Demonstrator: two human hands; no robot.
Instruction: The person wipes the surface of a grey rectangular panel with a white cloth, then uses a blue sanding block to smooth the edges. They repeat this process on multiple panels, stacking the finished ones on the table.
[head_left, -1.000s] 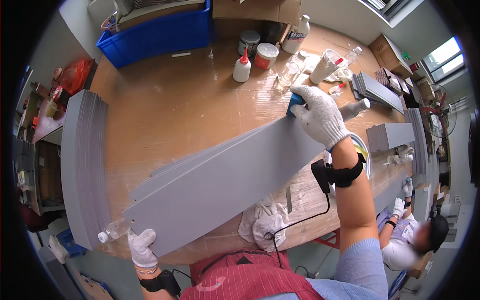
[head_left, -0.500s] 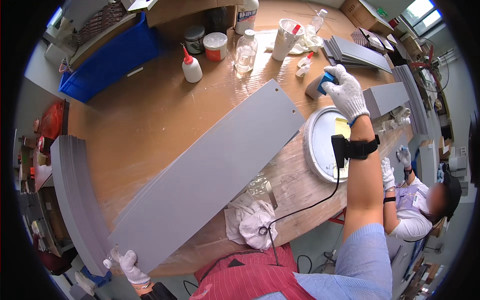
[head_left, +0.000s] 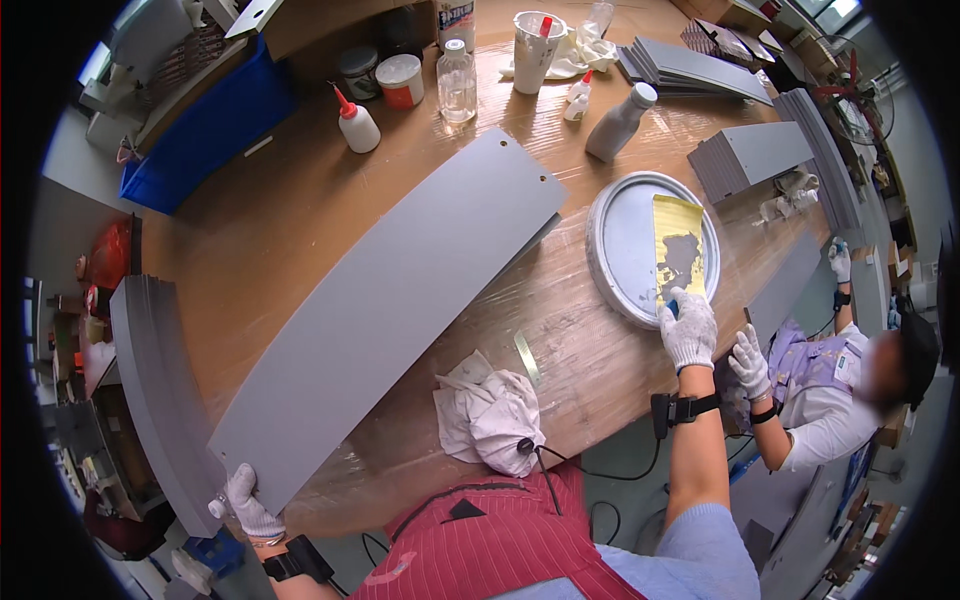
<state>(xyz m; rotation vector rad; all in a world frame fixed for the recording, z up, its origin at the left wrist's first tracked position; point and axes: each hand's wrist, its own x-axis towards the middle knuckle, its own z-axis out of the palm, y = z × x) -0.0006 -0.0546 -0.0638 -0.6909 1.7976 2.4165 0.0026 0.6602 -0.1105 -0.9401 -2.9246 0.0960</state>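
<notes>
A long light-grey panel (head_left: 385,325) with small holes at its far end lies slantwise across the table. At its near left corner is my left hand (head_left: 250,505), in a white glove, with its fingers closed over the panel's edge. A small white-capped bottle (head_left: 217,507) shows right beside that hand. My right hand (head_left: 690,330), also gloved, is closed on a small blue piece (head_left: 672,306), mostly hidden by the fingers. It is at the near end of a yellow sheet (head_left: 679,240) smeared with grey paste, lying on a round pale lid (head_left: 625,235).
A grey bottle (head_left: 620,122) stands beyond the lid. A crumpled white cloth (head_left: 487,412) lies near the front edge, by a metal scraper (head_left: 527,358). Grey panels (head_left: 150,400) are stacked at left, more (head_left: 750,160) at right. A co-worker (head_left: 810,380) is at the right.
My right hand has come down from the grey bottle to the yellow sheet, with the blue piece still in it. My left hand stays at the panel's corner. The view has shifted.
</notes>
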